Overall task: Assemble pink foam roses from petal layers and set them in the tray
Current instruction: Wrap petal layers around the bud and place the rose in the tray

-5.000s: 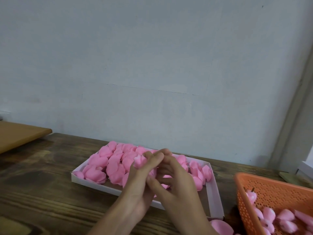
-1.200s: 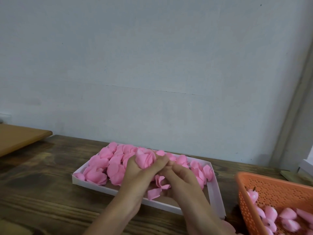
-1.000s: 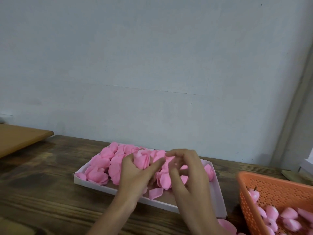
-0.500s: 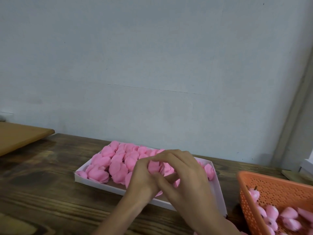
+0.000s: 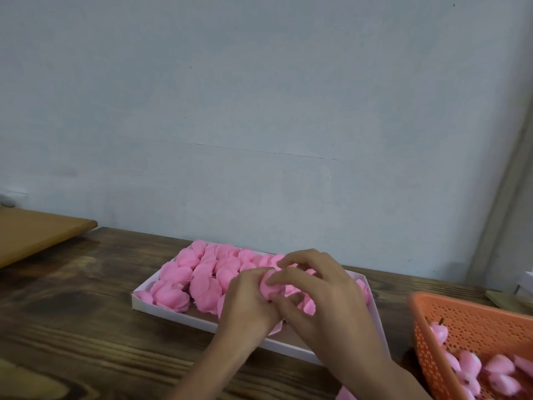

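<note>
A shallow white tray lies on the wooden table with several pink foam petal pieces heaped in its left and back parts. Over the tray's middle both hands meet around one pink foam rose. My left hand grips the rose from below and the left. My right hand curls its fingers over the rose's top and right side, pinching the petals. Most of the rose is hidden between the fingers.
An orange perforated basket stands at the right edge, holding several pink rose buds. A pink piece lies at the bottom edge by my right forearm. A tan board sits at far left. A grey wall rises close behind the tray.
A second ago my right hand reached among the petals in the tray; it has since come back against my left hand and closed over the rose. The hands stay over the tray's middle.
</note>
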Motion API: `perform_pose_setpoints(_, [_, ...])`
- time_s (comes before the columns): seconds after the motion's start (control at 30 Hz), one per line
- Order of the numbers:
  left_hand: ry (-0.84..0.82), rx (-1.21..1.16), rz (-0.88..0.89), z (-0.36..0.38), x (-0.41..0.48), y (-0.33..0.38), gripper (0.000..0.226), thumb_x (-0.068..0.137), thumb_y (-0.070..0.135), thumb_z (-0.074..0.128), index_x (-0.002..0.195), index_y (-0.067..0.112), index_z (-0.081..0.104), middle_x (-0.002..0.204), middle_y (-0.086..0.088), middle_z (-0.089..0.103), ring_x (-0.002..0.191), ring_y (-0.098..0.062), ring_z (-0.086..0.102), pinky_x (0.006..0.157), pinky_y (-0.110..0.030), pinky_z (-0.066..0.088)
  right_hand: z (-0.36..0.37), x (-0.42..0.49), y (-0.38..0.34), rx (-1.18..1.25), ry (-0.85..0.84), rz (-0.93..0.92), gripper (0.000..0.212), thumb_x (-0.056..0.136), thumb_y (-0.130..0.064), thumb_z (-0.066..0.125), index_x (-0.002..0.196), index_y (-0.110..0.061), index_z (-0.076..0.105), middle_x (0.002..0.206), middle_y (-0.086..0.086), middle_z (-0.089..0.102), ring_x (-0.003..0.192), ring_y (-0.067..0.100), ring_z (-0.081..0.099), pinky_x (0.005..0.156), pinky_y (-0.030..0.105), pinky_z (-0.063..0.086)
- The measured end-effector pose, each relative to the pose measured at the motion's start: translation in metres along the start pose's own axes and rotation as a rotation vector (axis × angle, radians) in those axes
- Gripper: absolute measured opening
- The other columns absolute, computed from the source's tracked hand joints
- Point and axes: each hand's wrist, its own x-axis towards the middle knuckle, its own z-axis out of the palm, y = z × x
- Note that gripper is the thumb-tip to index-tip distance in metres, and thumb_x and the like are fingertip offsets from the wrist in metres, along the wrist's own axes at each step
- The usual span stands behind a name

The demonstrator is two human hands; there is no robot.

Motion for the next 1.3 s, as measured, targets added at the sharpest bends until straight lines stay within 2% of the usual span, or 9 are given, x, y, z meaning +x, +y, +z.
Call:
perform_pose_setpoints(0.17, [0.003,0.105,0.101,0.003,-0.004,-0.002,0.039,0.063,0.023,0.057,0.062,0.062,0.058,0.057,0.032,0.059,0.056,0.010,0.057,0.052,-0.007,0.044,0.000,-0.001,-0.001,0.012,-0.044,0.012,0.021,0.075,-0.024,0.087,0.084,-0.039,0.076,0.106,-0.022,0.062,0.086,0.000,0.059,0.059,0.020,0.051])
perform_pose_setpoints(0.37, [0.023,0.050,0.053,0.011,-0.003,-0.006,0.030,0.084,0.031,0.064,0.057,0.042,0.057,0.058,0.012,0.061,0.062,-0.004,0.061,0.062,-0.019,0.053,-0.002,0.001,-0.001,-0.013,-0.088,0.013,0.022,0.074,-0.022,0.087,0.086,-0.039,0.077,0.103,-0.020,0.064,0.085,0.004,0.062,0.058,0.027,0.053])
perform_pose_setpoints(0.53, [0.005,0.165,0.069,0.002,-0.003,-0.008,0.052,0.071,0.007,0.070,0.055,0.055,0.058,0.053,0.030,0.056,0.052,0.009,0.055,0.052,-0.008,0.045,-0.001,0.001,-0.002,-0.022,-0.116,0.024,0.015,0.082,-0.020,0.082,0.084,-0.034,0.075,0.105,-0.016,0.064,0.089,0.008,0.062,0.059,0.034,0.055])
perform_pose_setpoints(0.63, [0.032,0.180,0.085,0.003,-0.003,-0.011,0.046,0.073,0.006,0.067,0.049,0.043,0.052,0.052,0.033,0.055,0.054,0.012,0.054,0.054,-0.006,0.043,0.000,0.001,-0.005,-0.022,-0.144,-0.007,0.004,0.094,-0.023,0.070,0.091,-0.026,0.072,0.108,-0.014,0.061,0.095,0.009,0.060,0.069,0.035,0.054])
perform_pose_setpoints(0.77, [0.027,0.272,0.110,0.009,0.001,-0.009,0.025,0.078,0.032,0.051,0.056,0.037,0.040,0.054,0.011,0.052,0.058,-0.006,0.052,0.052,-0.013,0.037,-0.002,0.002,-0.012,-0.070,-0.145,-0.001,0.009,0.099,-0.023,0.063,0.093,-0.021,0.068,0.108,-0.011,0.060,0.091,0.010,0.060,0.065,0.035,0.052])
perform_pose_setpoints(0.9, [0.122,0.238,0.158,0.010,-0.001,-0.008,0.028,0.066,0.056,0.023,0.051,0.035,0.035,0.054,0.017,0.056,0.053,0.000,0.050,0.052,-0.015,0.037,-0.003,0.001,-0.021,-0.087,-0.096,0.005,0.005,0.090,-0.017,0.074,0.087,-0.018,0.070,0.101,-0.005,0.064,0.080,0.015,0.064,0.051,0.037,0.053])
perform_pose_setpoints(1.0, [0.164,0.137,0.159,0.008,-0.004,-0.005,0.031,0.080,0.047,0.041,0.054,0.034,0.051,0.058,0.040,0.055,0.061,0.014,0.056,0.056,-0.005,0.041,-0.006,0.002,-0.024,-0.067,0.004,0.013,0.016,0.080,-0.010,0.083,0.089,-0.019,0.073,0.103,0.001,0.066,0.075,0.019,0.064,0.050,0.037,0.054])
perform_pose_setpoints(1.17, [0.268,-0.121,0.001,0.005,0.000,-0.004,0.035,0.083,0.045,0.070,0.061,0.020,0.063,0.051,0.001,0.062,0.050,-0.021,0.062,0.049,-0.038,0.054,-0.007,-0.001,-0.023,-0.024,0.234,-0.028,0.025,0.083,-0.006,0.070,0.093,-0.025,0.056,0.092,-0.008,0.057,0.068,0.012,0.059,0.055,0.031,0.049])
perform_pose_setpoints(1.3, [0.463,-0.211,-0.035,-0.002,0.005,-0.004,0.039,0.085,0.029,0.082,0.060,0.027,0.053,0.049,0.018,0.057,0.046,0.003,0.054,0.043,-0.011,0.041,0.001,-0.006,-0.016,-0.088,-0.114,0.050,0.015,0.084,-0.015,0.065,0.085,-0.027,0.056,0.087,-0.011,0.058,0.073,0.010,0.054,0.068,0.030,0.047])
